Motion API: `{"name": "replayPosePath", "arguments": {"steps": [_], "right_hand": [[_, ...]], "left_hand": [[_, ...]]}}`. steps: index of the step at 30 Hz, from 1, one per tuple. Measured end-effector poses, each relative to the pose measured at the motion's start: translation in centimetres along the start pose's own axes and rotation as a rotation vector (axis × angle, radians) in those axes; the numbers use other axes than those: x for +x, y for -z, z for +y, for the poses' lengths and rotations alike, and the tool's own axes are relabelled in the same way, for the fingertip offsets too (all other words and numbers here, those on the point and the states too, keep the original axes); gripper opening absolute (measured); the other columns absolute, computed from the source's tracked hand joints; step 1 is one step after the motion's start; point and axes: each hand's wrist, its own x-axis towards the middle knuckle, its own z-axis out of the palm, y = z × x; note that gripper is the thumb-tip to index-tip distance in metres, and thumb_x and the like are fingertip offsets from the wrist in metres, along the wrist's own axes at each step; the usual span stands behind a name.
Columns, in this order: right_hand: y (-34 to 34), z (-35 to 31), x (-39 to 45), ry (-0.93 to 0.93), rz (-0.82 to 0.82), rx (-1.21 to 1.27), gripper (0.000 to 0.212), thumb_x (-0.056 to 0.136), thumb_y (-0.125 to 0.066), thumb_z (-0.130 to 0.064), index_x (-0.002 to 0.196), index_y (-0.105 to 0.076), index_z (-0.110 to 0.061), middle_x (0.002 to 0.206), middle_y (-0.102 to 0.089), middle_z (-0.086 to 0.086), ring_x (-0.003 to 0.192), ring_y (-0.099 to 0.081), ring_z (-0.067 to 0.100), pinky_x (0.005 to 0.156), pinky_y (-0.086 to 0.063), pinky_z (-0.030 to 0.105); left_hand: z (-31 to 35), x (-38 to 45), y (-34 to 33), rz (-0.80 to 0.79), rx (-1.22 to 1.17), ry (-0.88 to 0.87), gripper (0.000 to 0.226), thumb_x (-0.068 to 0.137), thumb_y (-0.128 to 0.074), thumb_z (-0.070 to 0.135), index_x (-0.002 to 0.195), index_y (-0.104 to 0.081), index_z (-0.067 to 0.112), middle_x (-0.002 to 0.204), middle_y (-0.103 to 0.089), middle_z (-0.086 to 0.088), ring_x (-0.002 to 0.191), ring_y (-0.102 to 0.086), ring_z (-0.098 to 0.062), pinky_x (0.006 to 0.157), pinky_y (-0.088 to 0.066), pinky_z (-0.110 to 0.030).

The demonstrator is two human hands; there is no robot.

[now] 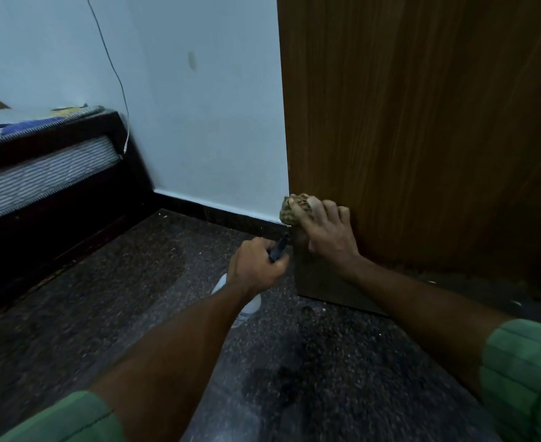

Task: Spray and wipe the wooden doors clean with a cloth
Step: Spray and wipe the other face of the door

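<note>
Brown wood-grain door (422, 122) fills the right half of the head view, its left edge meeting the pale blue wall (199, 122) near the floor corner. Right hand (329, 234) presses a bunched, patterned tan cloth (291, 212) flat against the door's lower left corner; fingers are spread over the cloth, fingertips on the wood. Left hand (256, 266) is curled tight around the dark trigger head of a spray bottle (246, 301), nozzle aimed at the door's bottom edge, just beside the right hand. The bottle's white body hangs below the left wrist, partly hidden by the forearm; its label is too blurred to read. The two hands sit close together but do not touch. Both forearms are bare, with green sleeves (524, 371) at the bottom edge of the frame. Dark speckled stone floor (135, 298) runs under everything, with a black skirting strip along the wall. On the left stands a dark wooden bed frame (71, 186) with a striped grey mattress (39, 177) and blue-patterned bedding on top. A thin cable (116, 74) hangs down the wall, ending by the bed's corner.
</note>
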Motion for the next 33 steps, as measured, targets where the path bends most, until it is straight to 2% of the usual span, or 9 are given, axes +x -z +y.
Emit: {"name": "replayPosePath", "arguments": {"steps": [4,6,9,12,16,19,24,30,33], "right_hand": [[-3.7,-0.5,-4.1,0.638,-0.274,-0.290,0.050,0.098,-0.054,-0.023,0.148,-0.054,-0.024,0.157,-0.032,0.013,0.126,-0.040,0.033,0.090,-0.043,0.043],[-4.4,-0.5,-5.7,0.806,-0.425,-0.410,0.042,0.104,-0.046,-0.024,0.144,-0.058,-0.028,0.161,-0.025,0.008,0.128,-0.036,0.030,0.091,-0.040,0.039],[-3.9,-1.2,-4.9,0.719,-0.327,-0.388,0.048,0.105,-0.031,-0.020,0.150,-0.048,-0.018,0.157,-0.037,0.009,0.127,-0.045,0.028,0.092,-0.043,0.039],[-3.7,-1.7,-3.5,0.317,-0.111,-0.196,0.047,0.100,-0.040,-0.020,0.145,-0.044,-0.010,0.137,-0.056,0.011,0.110,-0.052,0.030,0.082,-0.041,0.042],[-5.5,-1.9,-5.8,0.688,-0.322,-0.315,0.044,0.099,-0.057,-0.029,0.142,-0.060,-0.023,0.152,-0.040,0.007,0.124,-0.042,0.031,0.089,-0.042,0.042],[-6.3,-0.8,-7.2,0.812,-0.422,-0.411,0.040,0.099,-0.057,-0.031,0.139,-0.062,-0.030,0.150,-0.034,0.003,0.120,-0.032,0.031,0.087,-0.035,0.042],[-3.5,1.8,-5.5,0.400,-0.063,-0.196,0.048,0.100,-0.046,-0.017,0.148,-0.049,-0.017,0.142,-0.048,0.011,0.115,-0.051,0.031,0.083,-0.045,0.043],[-3.8,1.0,-8.1,0.777,-0.456,-0.334,0.039,0.104,-0.049,-0.026,0.142,-0.058,-0.027,0.160,-0.032,0.003,0.132,-0.041,0.028,0.096,-0.042,0.040],[-3.4,0.8,-7.5,0.635,-0.380,-0.283,0.045,0.104,-0.041,-0.024,0.147,-0.053,-0.022,0.153,-0.039,0.005,0.125,-0.046,0.027,0.092,-0.040,0.039]], "left_hand": [[-0.4,0.0,-0.1,-0.004,0.031,-0.008,0.037,0.087,-0.066,0.038,0.058,-0.051,0.021,0.056,-0.060,-0.004,0.049,-0.056,-0.022,0.055,-0.052,-0.040],[-0.4,-0.1,-0.2,-0.010,0.028,-0.020,0.037,0.088,-0.067,0.034,0.057,-0.050,0.021,0.055,-0.058,-0.004,0.048,-0.054,-0.024,0.053,-0.050,-0.039],[-0.2,-0.2,-0.5,-0.024,0.027,-0.034,0.037,0.089,-0.066,0.034,0.058,-0.051,0.020,0.057,-0.061,-0.005,0.052,-0.061,-0.027,0.052,-0.049,-0.039],[-0.6,-0.2,-0.8,-0.030,0.044,-0.039,0.037,0.092,-0.067,0.033,0.060,-0.052,0.022,0.056,-0.060,0.000,0.050,-0.057,-0.019,0.051,-0.044,-0.032],[-0.7,-0.1,-0.9,-0.035,0.020,-0.010,0.037,0.082,-0.059,0.048,0.062,-0.057,0.017,0.058,-0.065,-0.003,0.055,-0.065,-0.024,0.056,-0.053,-0.038],[-0.7,0.0,-1.2,-0.055,0.020,-0.044,0.033,0.089,-0.066,0.037,0.062,-0.056,0.019,0.059,-0.063,-0.004,0.054,-0.061,-0.025,0.055,-0.051,-0.038],[-1.1,-0.1,-1.9,-0.048,0.005,-0.066,0.036,0.087,-0.065,0.034,0.058,-0.050,0.022,0.054,-0.054,0.001,0.049,-0.050,-0.022,0.052,-0.042,-0.035],[0.1,0.4,-2.4,-0.049,0.001,-0.053,0.032,0.079,-0.057,0.042,0.057,-0.049,0.021,0.052,-0.054,0.001,0.048,-0.051,-0.022,0.052,-0.046,-0.039],[0.2,0.3,-2.6,-0.047,0.012,-0.089,0.036,0.085,-0.064,0.035,0.056,-0.047,0.022,0.051,-0.050,0.003,0.047,-0.048,-0.020,0.052,-0.042,-0.036]]}}
